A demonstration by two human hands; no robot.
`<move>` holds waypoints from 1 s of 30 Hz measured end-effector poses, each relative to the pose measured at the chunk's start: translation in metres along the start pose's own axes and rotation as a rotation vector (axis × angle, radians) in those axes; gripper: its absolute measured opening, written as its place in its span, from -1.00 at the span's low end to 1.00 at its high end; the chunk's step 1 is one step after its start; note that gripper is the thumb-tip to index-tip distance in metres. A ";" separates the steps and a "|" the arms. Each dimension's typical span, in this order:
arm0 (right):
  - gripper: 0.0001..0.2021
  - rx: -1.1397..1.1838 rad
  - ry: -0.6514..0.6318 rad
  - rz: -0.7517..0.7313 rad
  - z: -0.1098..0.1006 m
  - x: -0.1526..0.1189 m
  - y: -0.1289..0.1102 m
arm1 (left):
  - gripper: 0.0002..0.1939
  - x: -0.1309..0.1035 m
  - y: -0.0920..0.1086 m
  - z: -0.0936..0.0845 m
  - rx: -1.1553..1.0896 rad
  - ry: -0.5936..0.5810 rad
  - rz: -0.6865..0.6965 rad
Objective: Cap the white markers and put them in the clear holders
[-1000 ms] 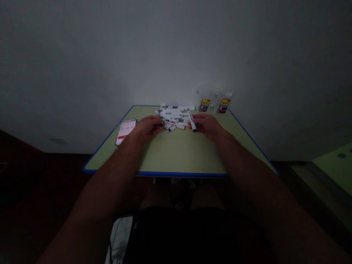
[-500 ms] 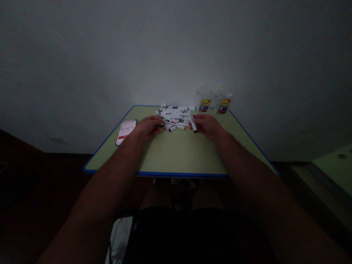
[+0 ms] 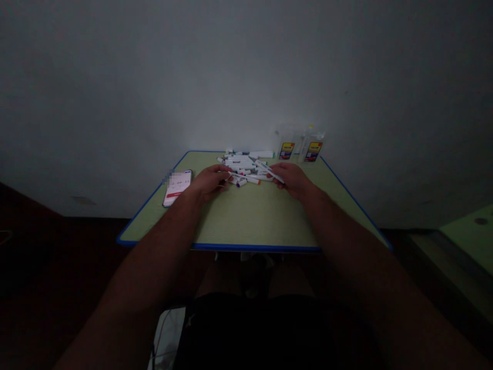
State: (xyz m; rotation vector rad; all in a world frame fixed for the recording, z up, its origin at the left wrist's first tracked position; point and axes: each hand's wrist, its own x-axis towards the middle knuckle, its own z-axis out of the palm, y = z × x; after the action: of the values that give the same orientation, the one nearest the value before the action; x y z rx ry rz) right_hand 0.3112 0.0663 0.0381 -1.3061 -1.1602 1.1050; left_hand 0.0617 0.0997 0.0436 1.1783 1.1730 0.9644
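Note:
A pile of white markers [image 3: 239, 163] with coloured ends lies on the pale green table [image 3: 254, 221]. My right hand [image 3: 291, 178] is closed on a white marker [image 3: 275, 176], which slants across the right side of the pile, its far end up and to the left. At the pile's left edge, my left hand [image 3: 211, 182] is closed, fingers bent round a white marker [image 3: 230, 176] that is mostly hidden by them. A marker with an orange end [image 3: 252, 180] and a short purple-ended one [image 3: 241, 183] lie between my hands.
A phone [image 3: 177, 187] with a lit screen lies on the table's left side. Two clear plastic packages [image 3: 287, 150] with yellow and dark labels stand at the back right, near the wall [image 3: 246, 77]. Blue edging [image 3: 254, 247] borders the table.
The marker in my right hand has turned, its near end swinging rightward and its dark tip no longer showing. In my left hand the dark end has gone from view and white shows instead.

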 end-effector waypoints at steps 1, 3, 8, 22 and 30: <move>-0.87 -0.006 -0.001 -0.004 0.000 0.000 0.000 | -0.84 0.001 -0.001 0.000 -0.014 0.006 0.004; -0.86 -0.009 -0.007 0.000 0.000 0.000 0.000 | -0.83 0.003 -0.002 -0.001 -0.049 0.016 0.008; -0.85 0.001 -0.026 0.009 0.000 0.001 0.002 | -0.83 0.007 -0.005 -0.001 -0.083 0.010 0.012; -0.85 -0.031 -0.023 -0.043 0.002 0.000 0.004 | -0.80 0.001 -0.005 0.004 -0.064 -0.054 0.033; -0.86 -0.022 -0.028 -0.049 0.002 0.000 0.005 | -0.83 0.000 -0.006 0.007 -0.029 -0.086 0.062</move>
State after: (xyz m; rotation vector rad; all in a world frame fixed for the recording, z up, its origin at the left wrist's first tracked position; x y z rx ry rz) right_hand 0.3091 0.0667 0.0333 -1.2764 -1.2224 1.0808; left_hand 0.0682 0.0972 0.0377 1.2274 1.0565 0.9644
